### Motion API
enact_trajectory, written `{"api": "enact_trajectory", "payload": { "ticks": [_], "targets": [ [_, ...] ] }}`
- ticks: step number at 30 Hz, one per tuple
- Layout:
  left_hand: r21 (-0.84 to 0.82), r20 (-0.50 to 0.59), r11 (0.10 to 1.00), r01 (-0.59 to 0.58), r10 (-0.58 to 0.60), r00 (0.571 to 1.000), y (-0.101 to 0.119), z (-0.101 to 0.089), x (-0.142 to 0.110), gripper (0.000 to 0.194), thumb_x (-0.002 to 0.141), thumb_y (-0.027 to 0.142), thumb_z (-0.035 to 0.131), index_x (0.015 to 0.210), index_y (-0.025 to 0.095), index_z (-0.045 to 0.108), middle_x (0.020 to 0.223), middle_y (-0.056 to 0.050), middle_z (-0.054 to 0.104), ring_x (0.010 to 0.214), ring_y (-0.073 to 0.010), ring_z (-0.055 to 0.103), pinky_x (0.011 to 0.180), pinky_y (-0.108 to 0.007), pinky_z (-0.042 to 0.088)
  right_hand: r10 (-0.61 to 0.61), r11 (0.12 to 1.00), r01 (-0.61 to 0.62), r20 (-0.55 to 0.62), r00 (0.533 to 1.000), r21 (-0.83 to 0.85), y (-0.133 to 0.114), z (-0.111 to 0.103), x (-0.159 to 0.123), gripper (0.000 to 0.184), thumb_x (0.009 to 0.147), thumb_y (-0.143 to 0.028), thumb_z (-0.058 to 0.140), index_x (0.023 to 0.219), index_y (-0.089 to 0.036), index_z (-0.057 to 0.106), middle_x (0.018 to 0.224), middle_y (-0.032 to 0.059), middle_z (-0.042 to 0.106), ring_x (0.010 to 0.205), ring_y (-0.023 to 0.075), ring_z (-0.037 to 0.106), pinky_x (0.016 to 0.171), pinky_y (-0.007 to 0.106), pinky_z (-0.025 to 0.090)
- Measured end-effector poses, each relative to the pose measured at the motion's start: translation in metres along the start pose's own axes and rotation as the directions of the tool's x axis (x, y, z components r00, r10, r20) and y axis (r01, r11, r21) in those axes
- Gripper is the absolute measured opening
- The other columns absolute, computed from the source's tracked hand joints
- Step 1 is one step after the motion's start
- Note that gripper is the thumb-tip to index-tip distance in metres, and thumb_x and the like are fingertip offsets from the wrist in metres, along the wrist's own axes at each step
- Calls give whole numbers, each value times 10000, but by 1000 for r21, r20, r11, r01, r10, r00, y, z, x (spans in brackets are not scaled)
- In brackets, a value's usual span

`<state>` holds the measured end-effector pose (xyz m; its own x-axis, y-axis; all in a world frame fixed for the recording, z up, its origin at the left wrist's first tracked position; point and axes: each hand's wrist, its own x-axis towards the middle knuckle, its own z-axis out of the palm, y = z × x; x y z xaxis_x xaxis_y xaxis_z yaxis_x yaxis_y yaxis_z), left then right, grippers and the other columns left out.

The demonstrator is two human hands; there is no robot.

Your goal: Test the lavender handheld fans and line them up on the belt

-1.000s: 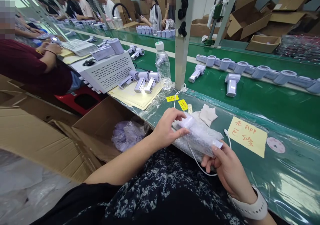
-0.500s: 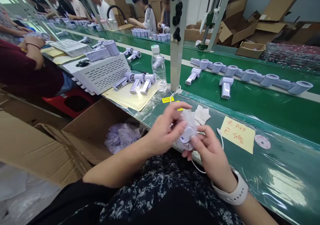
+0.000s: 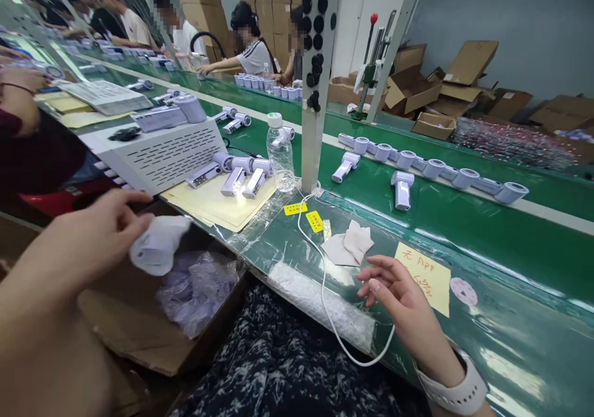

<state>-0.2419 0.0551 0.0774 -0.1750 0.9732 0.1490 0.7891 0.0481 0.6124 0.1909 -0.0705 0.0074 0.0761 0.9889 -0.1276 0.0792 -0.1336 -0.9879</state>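
Observation:
My left hand (image 3: 109, 231) is over the open cardboard box (image 3: 139, 336) at lower left, its thumb and forefinger apart. Just beside the thumb is a whitish part in a clear plastic bag (image 3: 158, 244); whether the thumb still touches it I cannot tell. Below lie several bagged lavender parts (image 3: 199, 293) in the box. My right hand (image 3: 394, 290) hovers open above the bench, fingers loosely curled and holding nothing. Near it are a white cloth (image 3: 350, 244), a white cable (image 3: 331, 318) and a yellow handwritten note (image 3: 427, 275).
Several lavender handheld devices (image 3: 434, 169) line the green conveyor (image 3: 487, 231). A clear bottle (image 3: 279, 157) stands by a metal post (image 3: 315, 107). At left, a white slotted case (image 3: 180, 151) sits near more devices on yellow paper (image 3: 218, 210). Co-workers sit across the line and at left.
Both hands held the bagged part at the bench. My left hand has swung left over the box with it, while my right hand has separated from it and stayed over the bench.

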Motion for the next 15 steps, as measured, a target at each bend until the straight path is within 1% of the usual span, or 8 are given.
{"api": "enact_trajectory", "payload": {
  "ticks": [2, 4, 6, 8, 10, 11, 13, 15],
  "targets": [
    [319, -26, 946, 58, -53, 998, 11, 7, -1, 161, 819, 383, 678, 937, 273, 665, 588, 98, 572, 519, -142, 481, 643, -264, 400, 5, 970, -25, -83, 997, -243, 3, -18, 4, 372, 955, -504, 539, 1207, -230, 534, 1075, 94, 683, 853, 217, 685, 689, 336, 550],
    [228, -14, 973, 18, -15, 1000, 38, 26, -5, 244, 844, 444, 611, 1012, 278, 673, 677, 76, 622, 592, -158, 545, 666, -282, 408, 15, 817, -106, -162, 987, -566, 9, -32, 8, 310, 965, -505, 470, 1068, -230, 569, 979, 80, 692, 812, 230, 672, 693, 353, 522],
    [4, 147, 996, -86, 84, 986, 73, 59, -7, 306, 850, 483, 570, 1034, 262, 673, 718, 44, 640, 645, -180, 585, 655, -300, 440, 22, 607, -183, -214, 977, -773, 18, -37, 14, 254, 955, -458, 476, 862, -230, 541, 808, 64, 661, 717, 244, 632, 655, 362, 464],
    [-157, 394, 960, -231, 276, 877, 109, 106, -3, 325, 899, 482, 522, 1058, 241, 671, 893, -8, 704, 805, -206, 645, 733, -338, 515, 16, 499, -194, -215, 976, -845, 27, -35, 18, 208, 921, -346, 520, 751, -240, 465, 749, 73, 627, 713, 270, 611, 649, 368, 409],
    [-194, 499, 871, -452, 484, 718, 143, 163, 12, 260, 933, 395, 512, 1058, 236, 675, 1074, -37, 710, 1026, -219, 647, 912, -372, 529, -7, 469, -163, -189, 982, -868, 35, -29, 21, 175, 897, -225, 514, 740, -242, 440, 794, 100, 637, 794, 300, 626, 680, 371, 390],
    [-193, 515, 842, -504, 524, 678, 159, 192, 23, 200, 902, 354, 589, 1031, 236, 687, 1147, -36, 700, 1160, -228, 607, 1043, -382, 481, -16, 456, -151, -178, 984, -877, 38, -27, 22, 174, 899, -184, 498, 745, -241, 440, 814, 105, 644, 822, 304, 634, 691, 366, 387],
    [-160, 512, 830, -534, 533, 674, 188, 244, 50, 242, 857, 282, 685, 1092, 224, 691, 1336, -64, 627, 1337, -252, 502, 1167, -399, 391, -24, 449, -148, -177, 984, -881, 41, -26, 24, 192, 926, -155, 479, 757, -239, 445, 801, 86, 655, 800, 282, 648, 679, 344, 381],
    [-79, 491, 865, -495, 466, 736, 212, 286, 78, 352, 915, 288, 653, 1250, 185, 628, 1453, -122, 530, 1371, -291, 472, 1160, -492, 401, -21, 459, -169, -201, 979, -872, 40, -29, 25, 200, 966, -175, 482, 779, -238, 452, 774, 52, 666, 740, 247, 657, 645, 316, 377]
  ]
}}
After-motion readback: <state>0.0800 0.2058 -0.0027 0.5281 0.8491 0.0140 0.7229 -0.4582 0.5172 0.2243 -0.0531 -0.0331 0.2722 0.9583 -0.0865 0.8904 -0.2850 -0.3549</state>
